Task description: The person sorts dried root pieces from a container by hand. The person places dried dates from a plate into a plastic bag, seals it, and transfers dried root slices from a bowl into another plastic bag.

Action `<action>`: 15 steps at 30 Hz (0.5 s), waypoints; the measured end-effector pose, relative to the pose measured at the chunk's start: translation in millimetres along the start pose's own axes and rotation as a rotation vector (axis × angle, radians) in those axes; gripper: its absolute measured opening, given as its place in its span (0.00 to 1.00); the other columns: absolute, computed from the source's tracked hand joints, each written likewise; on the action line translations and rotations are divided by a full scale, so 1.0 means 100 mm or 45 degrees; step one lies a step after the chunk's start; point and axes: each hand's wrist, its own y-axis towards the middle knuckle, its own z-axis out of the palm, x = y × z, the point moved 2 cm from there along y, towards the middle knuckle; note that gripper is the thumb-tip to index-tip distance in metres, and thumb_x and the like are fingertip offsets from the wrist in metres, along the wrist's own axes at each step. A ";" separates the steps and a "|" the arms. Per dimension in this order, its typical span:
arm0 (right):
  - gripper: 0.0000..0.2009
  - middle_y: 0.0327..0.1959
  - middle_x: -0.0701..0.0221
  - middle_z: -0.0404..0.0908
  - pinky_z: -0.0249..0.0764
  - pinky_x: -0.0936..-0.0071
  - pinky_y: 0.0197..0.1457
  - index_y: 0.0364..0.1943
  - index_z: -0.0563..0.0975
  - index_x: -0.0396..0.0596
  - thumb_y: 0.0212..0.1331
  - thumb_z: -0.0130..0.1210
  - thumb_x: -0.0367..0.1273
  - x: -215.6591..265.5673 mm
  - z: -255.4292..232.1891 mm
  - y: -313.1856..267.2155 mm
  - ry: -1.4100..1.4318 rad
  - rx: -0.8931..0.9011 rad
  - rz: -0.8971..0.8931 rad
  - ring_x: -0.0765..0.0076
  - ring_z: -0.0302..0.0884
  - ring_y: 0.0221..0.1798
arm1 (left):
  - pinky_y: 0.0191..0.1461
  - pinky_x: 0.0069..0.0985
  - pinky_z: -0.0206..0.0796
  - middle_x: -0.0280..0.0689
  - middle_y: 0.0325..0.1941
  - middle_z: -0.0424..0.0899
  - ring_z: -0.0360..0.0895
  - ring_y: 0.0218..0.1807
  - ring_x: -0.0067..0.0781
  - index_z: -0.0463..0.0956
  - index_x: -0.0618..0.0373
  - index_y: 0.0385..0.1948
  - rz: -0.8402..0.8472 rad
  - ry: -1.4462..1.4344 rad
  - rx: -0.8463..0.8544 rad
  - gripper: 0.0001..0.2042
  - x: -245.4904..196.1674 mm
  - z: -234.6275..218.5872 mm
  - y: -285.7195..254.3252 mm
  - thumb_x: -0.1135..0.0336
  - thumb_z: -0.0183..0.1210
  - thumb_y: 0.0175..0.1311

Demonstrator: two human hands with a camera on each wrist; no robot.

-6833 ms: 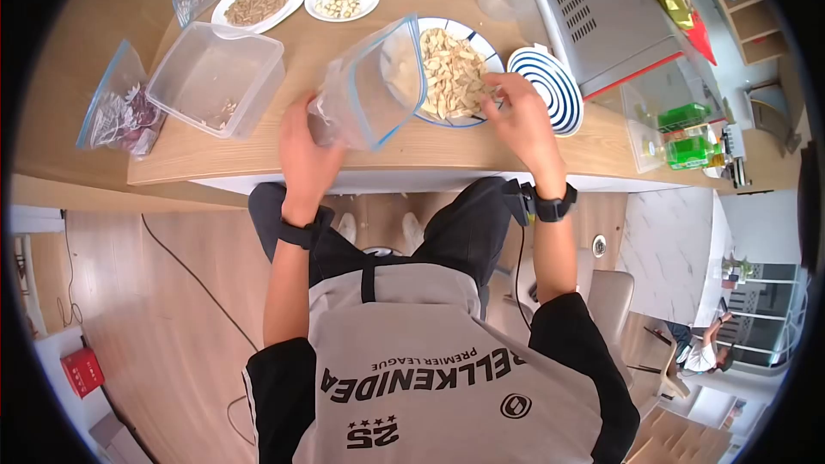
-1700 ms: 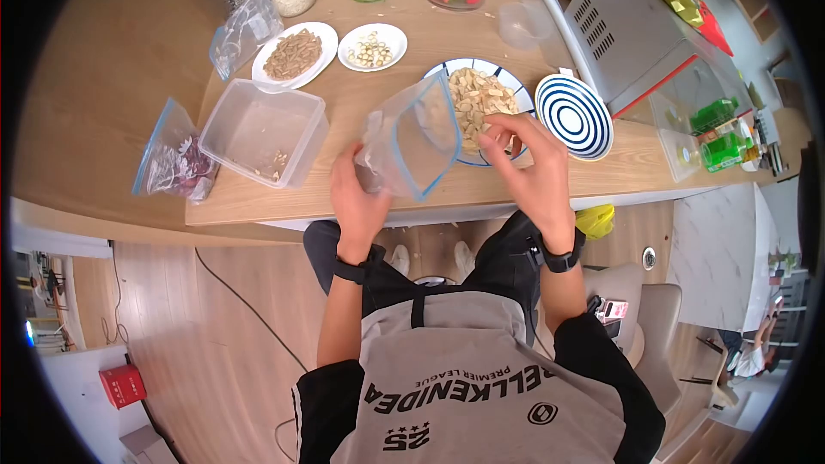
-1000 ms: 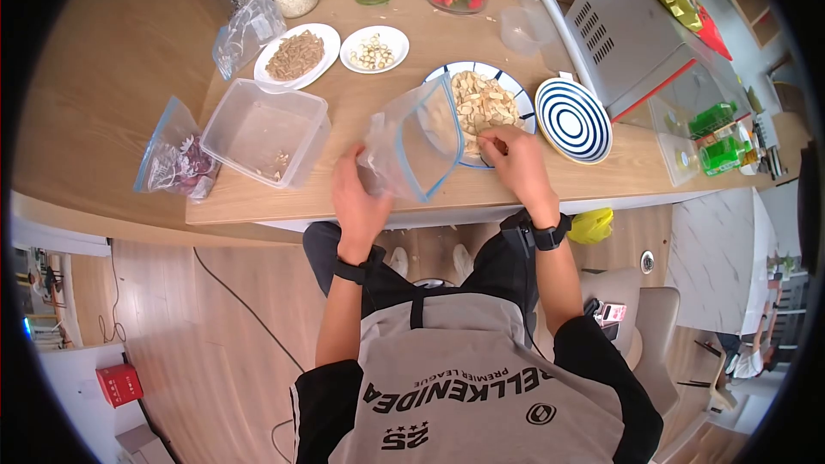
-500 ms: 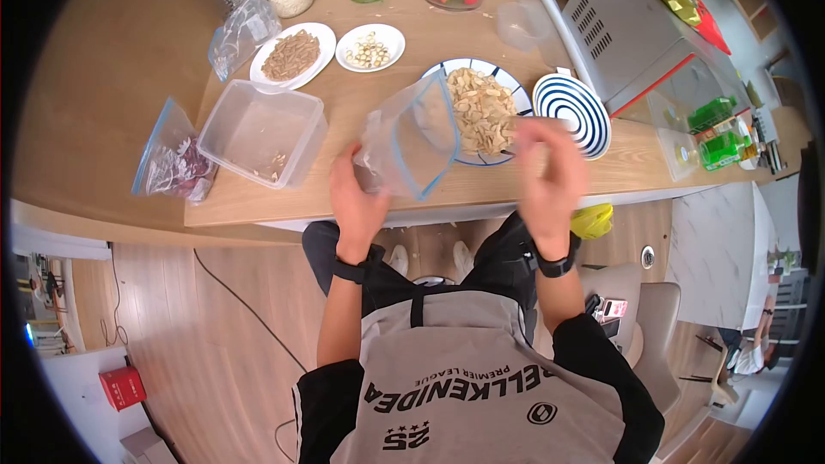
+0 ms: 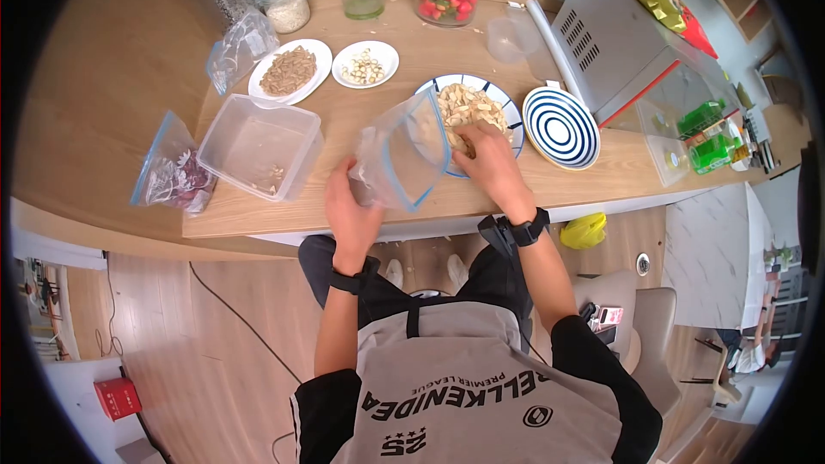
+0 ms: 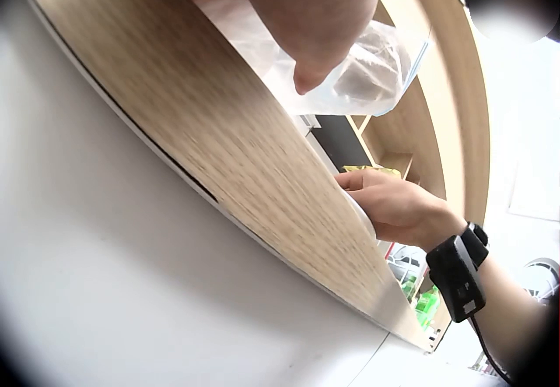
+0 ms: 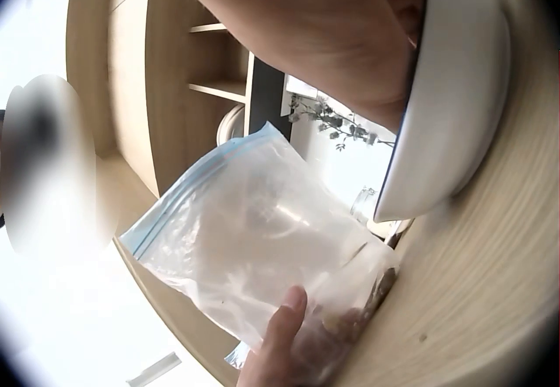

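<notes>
Left hand [image 5: 352,218] was clamped on the bag [image 5: 394,163], thumb against its side, near the front edge of the table [image 5: 361,107]. The bag stood just beside the bowl [image 5: 515,120], mouth gaping toward it; contact between the two could not be told. Right hand [image 5: 490,163] was in the bowl, fingers bent into the slices [image 5: 468,106]; could not tell whether any were pinched. Main risk, in my judgement: a spill at the mouth, from too big a load or the limp film sagging inward. Second: bag tipping, if the left grip slackened. Third: right hand knocking the bowl's near rim, scattering slices.
</notes>
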 end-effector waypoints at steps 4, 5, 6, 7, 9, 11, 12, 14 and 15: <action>0.08 0.39 0.56 0.83 0.77 0.57 0.49 0.40 0.84 0.39 0.59 0.65 0.28 -0.04 0.03 0.06 0.093 0.073 0.069 0.46 0.80 0.43 | 0.62 0.41 0.69 0.51 0.57 0.81 0.79 0.58 0.54 0.72 0.63 0.62 -0.006 0.006 0.002 0.32 0.01 0.00 0.00 0.61 0.74 0.58; 0.08 0.39 0.56 0.83 0.77 0.57 0.49 0.40 0.84 0.39 0.59 0.65 0.28 -0.03 0.02 0.05 0.092 0.077 0.070 0.46 0.80 0.43 | 0.63 0.42 0.69 0.51 0.58 0.81 0.78 0.59 0.55 0.71 0.64 0.62 -0.025 -0.017 0.017 0.33 0.02 0.01 -0.01 0.62 0.74 0.55; 0.07 0.36 0.57 0.83 0.77 0.58 0.46 0.40 0.84 0.39 0.60 0.65 0.27 -0.03 0.00 0.03 0.129 0.017 0.078 0.46 0.80 0.39 | 0.64 0.44 0.68 0.52 0.58 0.80 0.76 0.60 0.57 0.71 0.64 0.62 -0.046 -0.040 0.033 0.34 0.02 0.02 -0.02 0.63 0.73 0.53; 0.05 0.34 0.58 0.83 0.76 0.59 0.43 0.39 0.85 0.39 0.60 0.64 0.26 -0.03 -0.02 0.01 0.166 -0.042 0.089 0.47 0.79 0.36 | 0.64 0.44 0.68 0.52 0.58 0.80 0.76 0.60 0.57 0.71 0.64 0.62 -0.052 -0.042 0.038 0.34 0.02 0.03 -0.02 0.63 0.73 0.53; 0.05 0.34 0.59 0.83 0.76 0.62 0.40 0.40 0.85 0.40 0.61 0.64 0.26 -0.08 -0.04 -0.03 0.178 -0.154 0.047 0.50 0.79 0.35 | 0.62 0.41 0.70 0.51 0.57 0.81 0.79 0.58 0.54 0.72 0.64 0.62 0.005 0.005 -0.001 0.32 -0.01 0.02 -0.01 0.60 0.74 0.58; 0.05 0.33 0.60 0.83 0.75 0.66 0.38 0.40 0.85 0.40 0.62 0.63 0.25 -0.06 -0.13 -0.04 0.193 -0.267 -0.006 0.54 0.79 0.33 | 0.62 0.40 0.70 0.52 0.57 0.81 0.79 0.58 0.54 0.72 0.64 0.61 0.010 0.002 -0.002 0.32 -0.02 0.01 0.00 0.60 0.75 0.58; 0.05 0.34 0.61 0.83 0.75 0.68 0.38 0.41 0.85 0.40 0.63 0.63 0.25 0.01 -0.25 -0.05 0.186 -0.340 0.062 0.60 0.80 0.33 | 0.61 0.40 0.70 0.52 0.57 0.81 0.79 0.58 0.54 0.72 0.64 0.61 0.011 0.003 -0.008 0.31 -0.02 0.01 0.01 0.61 0.75 0.58; 0.05 0.36 0.63 0.84 0.75 0.73 0.39 0.43 0.85 0.38 0.67 0.61 0.25 0.07 -0.42 -0.07 0.316 -0.555 0.081 0.71 0.80 0.34 | 0.62 0.42 0.69 0.52 0.57 0.81 0.78 0.59 0.56 0.72 0.64 0.61 -0.017 0.006 0.004 0.32 -0.02 0.01 0.01 0.61 0.74 0.56; 0.06 0.38 0.65 0.85 0.76 0.75 0.39 0.44 0.84 0.37 0.69 0.60 0.25 0.17 -0.52 -0.08 0.453 -0.700 0.040 0.76 0.79 0.35 | 0.63 0.44 0.68 0.52 0.57 0.81 0.77 0.59 0.57 0.72 0.65 0.61 -0.040 0.005 0.028 0.32 -0.02 0.01 0.01 0.61 0.73 0.55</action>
